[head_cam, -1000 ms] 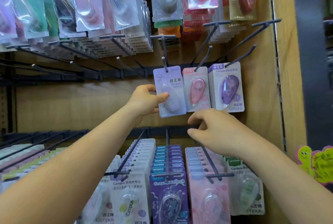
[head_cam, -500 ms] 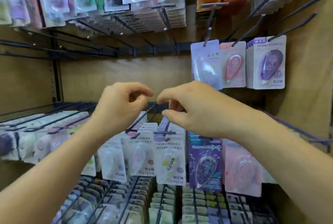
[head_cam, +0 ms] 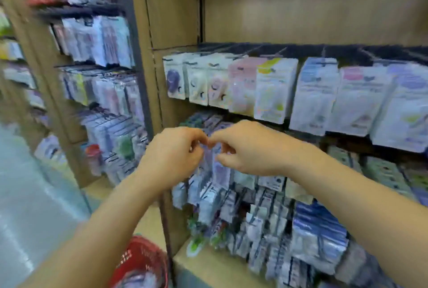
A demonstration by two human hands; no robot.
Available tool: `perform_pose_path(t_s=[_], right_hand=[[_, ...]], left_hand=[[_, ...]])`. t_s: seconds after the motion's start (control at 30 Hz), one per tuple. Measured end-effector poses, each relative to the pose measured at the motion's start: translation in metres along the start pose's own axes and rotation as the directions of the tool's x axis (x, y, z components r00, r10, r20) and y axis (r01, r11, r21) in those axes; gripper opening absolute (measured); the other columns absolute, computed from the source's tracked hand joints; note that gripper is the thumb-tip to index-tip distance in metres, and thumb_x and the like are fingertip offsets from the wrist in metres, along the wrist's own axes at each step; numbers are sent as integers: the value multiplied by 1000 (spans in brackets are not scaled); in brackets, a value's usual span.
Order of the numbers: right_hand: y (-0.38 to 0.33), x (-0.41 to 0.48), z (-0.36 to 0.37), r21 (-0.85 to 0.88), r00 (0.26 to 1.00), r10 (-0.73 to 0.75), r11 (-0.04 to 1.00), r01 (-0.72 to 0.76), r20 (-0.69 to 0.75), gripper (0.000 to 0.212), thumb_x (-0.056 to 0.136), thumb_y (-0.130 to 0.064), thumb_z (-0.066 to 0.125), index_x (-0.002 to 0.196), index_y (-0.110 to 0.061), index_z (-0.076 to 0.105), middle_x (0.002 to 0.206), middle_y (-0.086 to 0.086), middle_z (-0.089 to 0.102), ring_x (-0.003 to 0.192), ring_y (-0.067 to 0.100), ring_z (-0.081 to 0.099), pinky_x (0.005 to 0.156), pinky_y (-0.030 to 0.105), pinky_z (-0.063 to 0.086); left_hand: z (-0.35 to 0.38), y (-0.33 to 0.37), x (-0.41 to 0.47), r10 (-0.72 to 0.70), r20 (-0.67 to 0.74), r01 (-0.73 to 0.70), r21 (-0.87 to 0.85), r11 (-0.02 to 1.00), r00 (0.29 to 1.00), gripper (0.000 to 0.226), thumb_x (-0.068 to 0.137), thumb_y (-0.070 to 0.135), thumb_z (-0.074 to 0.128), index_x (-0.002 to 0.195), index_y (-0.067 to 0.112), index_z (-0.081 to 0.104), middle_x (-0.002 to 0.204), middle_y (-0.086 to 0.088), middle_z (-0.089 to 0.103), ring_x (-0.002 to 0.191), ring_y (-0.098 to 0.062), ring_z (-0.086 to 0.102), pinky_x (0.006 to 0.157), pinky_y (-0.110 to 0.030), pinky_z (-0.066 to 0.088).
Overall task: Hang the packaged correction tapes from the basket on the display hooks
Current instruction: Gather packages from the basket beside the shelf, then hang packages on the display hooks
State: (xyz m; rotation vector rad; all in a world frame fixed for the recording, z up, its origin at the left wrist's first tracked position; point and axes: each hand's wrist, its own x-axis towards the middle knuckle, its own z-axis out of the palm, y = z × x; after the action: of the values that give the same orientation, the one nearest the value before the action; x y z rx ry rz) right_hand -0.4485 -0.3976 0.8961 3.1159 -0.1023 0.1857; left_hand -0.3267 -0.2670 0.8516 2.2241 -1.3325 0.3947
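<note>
Wooden shelving [head_cam: 176,10] hung thick with stationery packs fills the view, and motion blur smears all of it. The correction tapes to be hung should be in the red basket [head_cam: 132,257], low down, below the hands and a little to their left. Pale shapes show inside it, but the blur hides what they are and how many.

Neither hand is in the basket. The left hand [head_cam: 173,155] and right hand [head_cam: 250,148] are held up together in front of the shelf, fingers curled inward, the tips of one almost meeting the tips of the other. Whether they pinch anything I cannot tell: a pale purple pack [head_cam: 220,172] shows just under the fingertips, yet it may simply hang on the display behind them.

Beyond and below the hands hang crowded lower packs [head_cam: 254,218]. Above them an upper row of packs [head_cam: 275,88] runs off to the right under a dark hook rail [head_cam: 324,50]. Left of the hands stands a neighbouring bay [head_cam: 104,56], likewise full, with pale floor [head_cam: 27,195] further left.

The hooks look heavily stocked, so much of the hanging seems done. The basket appears not to be empty, so more packs probably remain. Whether this moment falls between packs or at seating one on a hook, I cannot say.
</note>
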Motion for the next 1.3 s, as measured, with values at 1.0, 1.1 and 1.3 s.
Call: perform_pose_path(t_s=[1.0,1.1,1.3], right_hand=[[-126,276,615,383,678,66,783,-489,732,47,89,-15,66,135,-15,56,99,5,66,88,22,61,79,29,44],[-137,294,684,356,645,79,780,-514,760,52,89,-14,65,139,-16,52,107,6,68,93,23,62,80,27,43],[-169,322,843,329,599,96,761,-559,795,55,90,-18,65,141,-20,44,116,10,65,106,30,63,72,26,35]], left_hand=[[283,-469,-350,-939,342,996,66,63,36,28,89,8,52,108,20,68,101,2,72,95,-24,66,83,-32,51],[339,-511,-367,-920,391,996,84,18,-17,29,89,4,54,112,14,68,105,-2,72,99,-24,66,84,-29,46],[479,-597,-409,-843,539,982,161,99,-3,28,92,9,53,116,17,65,108,-5,70,101,-27,65,73,-27,40]])
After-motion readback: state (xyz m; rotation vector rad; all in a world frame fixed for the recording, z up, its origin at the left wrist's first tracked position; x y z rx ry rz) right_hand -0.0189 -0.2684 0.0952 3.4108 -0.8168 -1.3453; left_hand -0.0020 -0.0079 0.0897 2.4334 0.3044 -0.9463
